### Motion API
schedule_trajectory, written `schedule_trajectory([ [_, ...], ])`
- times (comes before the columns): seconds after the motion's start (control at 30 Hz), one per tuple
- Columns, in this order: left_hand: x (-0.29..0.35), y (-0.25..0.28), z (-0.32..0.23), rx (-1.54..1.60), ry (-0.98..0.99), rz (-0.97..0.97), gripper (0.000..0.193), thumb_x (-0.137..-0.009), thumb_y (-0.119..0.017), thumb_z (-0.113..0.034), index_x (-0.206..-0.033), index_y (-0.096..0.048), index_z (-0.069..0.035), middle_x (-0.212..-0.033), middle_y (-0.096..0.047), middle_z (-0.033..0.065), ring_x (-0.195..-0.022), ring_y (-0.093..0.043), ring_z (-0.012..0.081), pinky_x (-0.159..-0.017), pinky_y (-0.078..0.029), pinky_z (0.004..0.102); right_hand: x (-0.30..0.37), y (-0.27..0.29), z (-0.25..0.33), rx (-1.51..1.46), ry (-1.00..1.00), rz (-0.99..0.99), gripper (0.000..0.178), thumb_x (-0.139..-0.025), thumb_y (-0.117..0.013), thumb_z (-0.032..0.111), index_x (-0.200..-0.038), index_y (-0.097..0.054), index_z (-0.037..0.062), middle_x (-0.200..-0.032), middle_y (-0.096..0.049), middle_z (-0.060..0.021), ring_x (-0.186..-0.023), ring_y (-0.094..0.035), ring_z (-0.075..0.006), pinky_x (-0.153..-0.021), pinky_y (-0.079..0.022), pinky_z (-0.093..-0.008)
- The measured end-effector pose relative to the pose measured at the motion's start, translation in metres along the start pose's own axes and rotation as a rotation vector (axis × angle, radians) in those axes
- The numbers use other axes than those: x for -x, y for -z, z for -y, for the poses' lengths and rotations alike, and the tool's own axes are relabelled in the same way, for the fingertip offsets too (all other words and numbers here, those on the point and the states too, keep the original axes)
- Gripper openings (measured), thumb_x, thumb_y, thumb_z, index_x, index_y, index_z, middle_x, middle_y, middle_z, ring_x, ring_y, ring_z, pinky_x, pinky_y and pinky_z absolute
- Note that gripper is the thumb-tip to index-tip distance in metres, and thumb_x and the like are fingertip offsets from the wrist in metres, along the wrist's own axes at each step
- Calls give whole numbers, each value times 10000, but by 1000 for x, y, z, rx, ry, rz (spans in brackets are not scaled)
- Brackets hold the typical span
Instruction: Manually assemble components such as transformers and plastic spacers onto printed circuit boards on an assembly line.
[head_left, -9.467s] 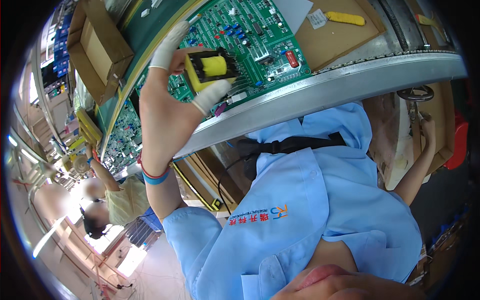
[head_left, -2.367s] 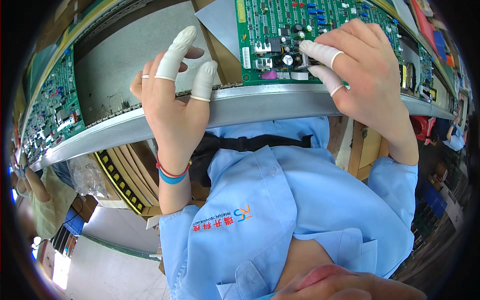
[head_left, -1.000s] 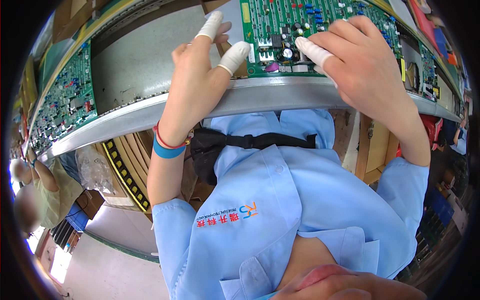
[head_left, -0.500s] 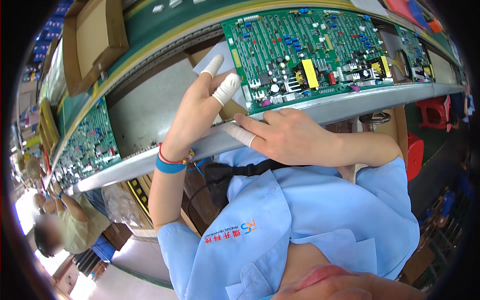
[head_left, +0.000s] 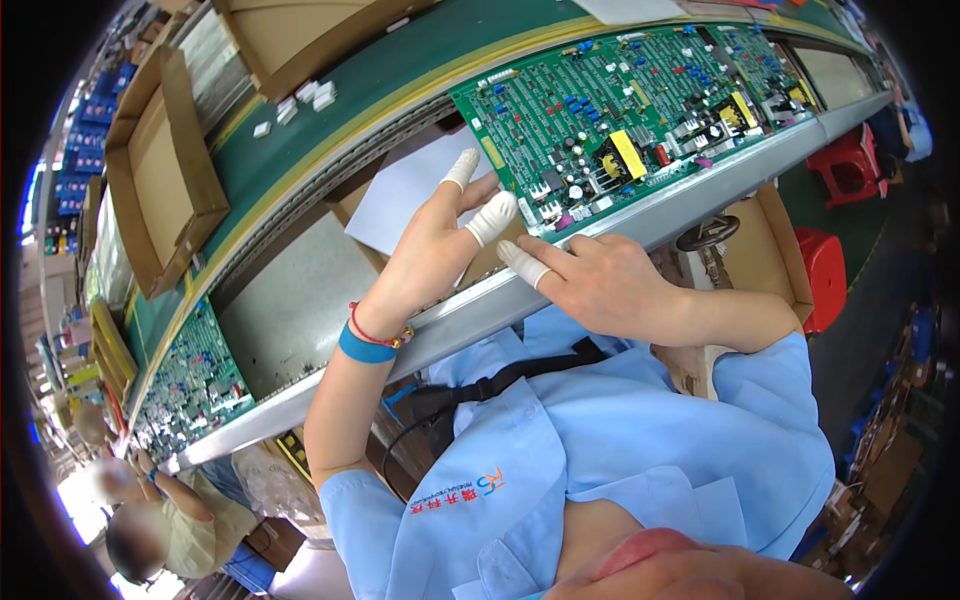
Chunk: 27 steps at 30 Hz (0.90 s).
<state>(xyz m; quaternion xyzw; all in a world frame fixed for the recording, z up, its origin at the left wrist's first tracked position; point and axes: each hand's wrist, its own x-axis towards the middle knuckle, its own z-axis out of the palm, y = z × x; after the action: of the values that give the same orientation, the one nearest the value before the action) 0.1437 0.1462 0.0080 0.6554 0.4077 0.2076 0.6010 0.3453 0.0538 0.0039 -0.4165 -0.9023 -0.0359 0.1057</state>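
A green circuit board (head_left: pixel 560 120), crowded with components and a yellow-wrapped transformer (head_left: pixel 627 154), lies across the metal rails in front of me. Beside its left edge is my left hand (head_left: pixel 430 240), fingers spread; white finger cots cover the thumb and index finger, and the thumb tip meets the board's corner. My right hand (head_left: pixel 615 283) rests over the near rail (head_left: pixel 680 212) with fingers stretched toward the board's near edge. One of its fingers wears a white cot. Whether either hand's fingers reach beneath the board is hidden.
White paper (head_left: pixel 405 190) lies below rail level, left of the board. More circuit boards (head_left: pixel 198 385) sit along the line at both ends. Cardboard trays (head_left: pixel 160 180) and small white pieces (head_left: pixel 320 95) rest on the green surface beyond. A red stool (head_left: pixel 825 275) stands right; another person (head_left: pixel 190 520) works far left.
The view has shifted and tilted. Both hands appear farther right and lower in it, still at the board's left and near edges. More of the white paper shows left of the board.
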Motion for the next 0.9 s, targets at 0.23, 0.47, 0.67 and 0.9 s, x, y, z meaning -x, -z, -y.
schedule_trajectory([
  [0.23, -22, -19, -10, 23, -36, 84, 870, -949, -634, -328, -1455, -139, 177, -1403, -486, 258, -1322, -464, 271, -1107, -332, 360, 20, 4, -15, 64, -73, -27, 421, -777, -622, 205, -1177, -648, 76, -1194, -659, -84, -628, -606, -147, -509, -491, -270],
  [0.47, -36, -31, -8, 60, -17, 127, 851, -965, -605, -324, -1475, -111, 146, -1456, -430, 243, -1345, -433, 257, -1118, -320, 348, 38, 3, -35, 77, -106, -79, 505, -801, -589, 180, -1302, -588, 117, -1173, -667, -14, -639, -569, -126, -517, -484, -267],
  [0.67, -29, -28, -9, 35, -25, 119, 810, -956, -620, -286, -1479, -161, 130, -1444, -458, 223, -1299, -486, 245, -1097, -347, 349, 57, 14, -55, 149, -204, -10, 495, -810, -576, 164, -1305, -587, 143, -1145, -678, 12, -684, -605, -131, -579, -509, -297],
  [0.9, -3, -7, -3, 28, -61, 75, 735, -975, -591, -282, -1494, -208, 70, -1406, -497, 209, -1291, -488, 253, -1102, -344, 359, 84, 14, -92, 201, -469, 58, 564, -778, -549, 20, -1324, -568, 160, -1096, -693, -64, -850, -680, -245, -714, -545, -385],
])
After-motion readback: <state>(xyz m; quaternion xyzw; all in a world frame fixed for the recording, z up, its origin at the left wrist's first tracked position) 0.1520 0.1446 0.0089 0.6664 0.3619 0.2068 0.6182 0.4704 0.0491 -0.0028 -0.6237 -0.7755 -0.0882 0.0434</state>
